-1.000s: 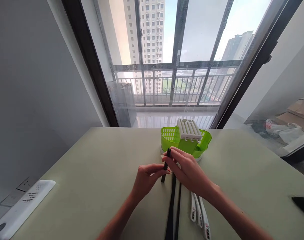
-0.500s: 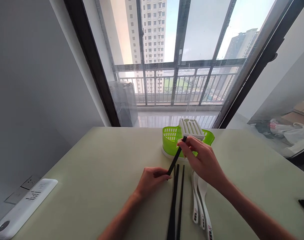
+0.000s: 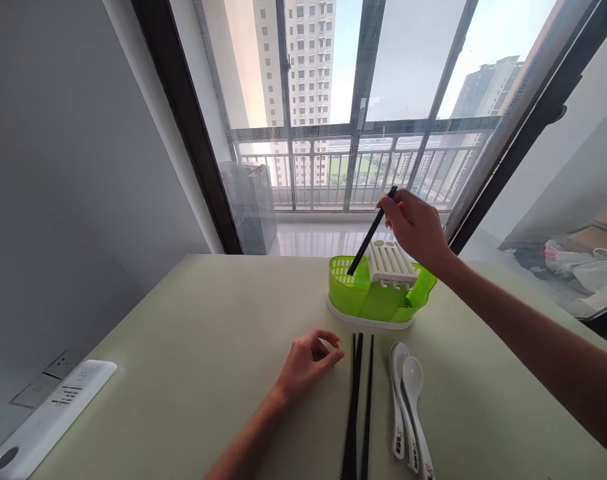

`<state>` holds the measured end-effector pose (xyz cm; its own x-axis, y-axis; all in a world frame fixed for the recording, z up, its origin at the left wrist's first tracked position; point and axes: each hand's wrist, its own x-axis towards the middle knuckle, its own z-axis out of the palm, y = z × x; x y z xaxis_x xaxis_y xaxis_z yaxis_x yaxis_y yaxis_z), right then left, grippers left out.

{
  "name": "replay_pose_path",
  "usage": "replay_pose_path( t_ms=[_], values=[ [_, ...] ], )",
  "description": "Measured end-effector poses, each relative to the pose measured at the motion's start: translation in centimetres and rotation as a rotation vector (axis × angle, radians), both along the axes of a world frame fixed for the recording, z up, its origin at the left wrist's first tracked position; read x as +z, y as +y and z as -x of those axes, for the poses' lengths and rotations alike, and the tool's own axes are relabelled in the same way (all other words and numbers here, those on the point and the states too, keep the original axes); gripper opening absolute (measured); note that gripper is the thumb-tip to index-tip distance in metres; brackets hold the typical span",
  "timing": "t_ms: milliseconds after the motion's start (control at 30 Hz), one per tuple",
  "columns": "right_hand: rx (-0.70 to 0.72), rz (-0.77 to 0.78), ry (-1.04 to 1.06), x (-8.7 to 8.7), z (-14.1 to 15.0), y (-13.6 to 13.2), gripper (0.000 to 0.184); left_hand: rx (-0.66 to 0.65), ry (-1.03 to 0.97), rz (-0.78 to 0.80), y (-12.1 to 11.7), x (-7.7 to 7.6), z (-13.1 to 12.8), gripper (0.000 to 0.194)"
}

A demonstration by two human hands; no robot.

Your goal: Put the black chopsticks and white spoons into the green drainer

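Observation:
My right hand (image 3: pixel 412 223) pinches the upper end of black chopsticks (image 3: pixel 368 239), held at a slant. Their lower ends are at the left compartment of a green utensil caddy (image 3: pixel 368 305) with a white slotted top piece (image 3: pixel 390 264). My left hand (image 3: pixel 310 360) rests on the table with thumb and fingers apart, nothing between them. Just right of it lie more black chopsticks (image 3: pixel 354 407), with a separate one (image 3: pixel 368 407) alongside. Further right, three white spoons (image 3: pixel 412 393) lie close together, handles toward me.
The pale green table (image 3: pixel 208 333) reaches to a glass window with dark frames at the back. A long white device (image 3: pixel 53 413), perhaps a power strip or remote, lies at the left edge near a wall socket (image 3: pixel 60 365).
My right hand has lifted the chopsticks up and away, their lower ends now at the caddy's left compartment. My left hand has let go of them and stayed near its place.

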<state>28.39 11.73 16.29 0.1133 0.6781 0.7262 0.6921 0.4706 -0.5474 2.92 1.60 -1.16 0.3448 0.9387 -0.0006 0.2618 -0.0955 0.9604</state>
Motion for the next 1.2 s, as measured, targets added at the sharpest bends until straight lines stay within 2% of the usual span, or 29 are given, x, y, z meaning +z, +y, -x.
replay_pose_path(
  t_ms=[133,267,400,567,833,1200],
  values=[
    [0.001,0.164,-0.051,-2.5,-0.5,3.1,0.034,0.005,0.025,0.004,-0.2,0.2,0.0,0.028],
    [0.062,0.328,-0.114,-3.7,-1.3,5.0,0.044,-0.001,0.036,0.016,-0.2,0.3,0.0,0.029],
    [0.101,0.43,-0.154,-3.8,-1.6,5.7,0.051,0.007,0.052,0.01,-0.2,0.3,-0.1,0.028],
    [0.087,0.488,-0.183,-3.7,-1.4,5.3,0.05,-0.001,0.063,0.001,-0.2,0.3,-0.2,0.03],
    [0.032,0.508,-0.243,-3.5,-1.1,5.1,0.039,-0.002,0.077,-0.023,-0.1,0.1,0.0,0.031],
    [0.067,0.547,-0.309,-3.6,-0.7,4.2,0.035,0.008,0.082,-0.031,0.0,0.0,-0.1,0.033]
  ],
)
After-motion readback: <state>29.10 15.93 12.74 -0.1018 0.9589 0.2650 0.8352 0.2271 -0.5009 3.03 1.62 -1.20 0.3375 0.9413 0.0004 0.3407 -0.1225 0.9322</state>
